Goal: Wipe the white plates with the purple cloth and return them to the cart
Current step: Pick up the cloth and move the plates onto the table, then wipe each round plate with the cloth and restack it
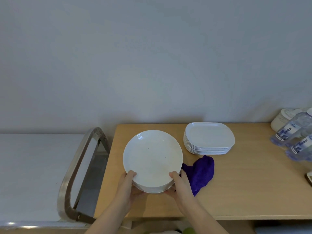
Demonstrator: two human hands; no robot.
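Glossy round white plates point(152, 157) stacked, left hand point(129, 184) and right hand point(179, 184) gripped the near rims, thumbs on top, crumpled purple cloth point(200, 173) just right, touching.

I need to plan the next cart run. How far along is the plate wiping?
Nothing shows as finished. Both hands, left hand and right hand, hold a stack of round plates over the table. The purple cloth lies unused beside them. The stack of oblong plates still waits; returning plates to the cart remains.

Head camera looks down, near the table point(236, 191).
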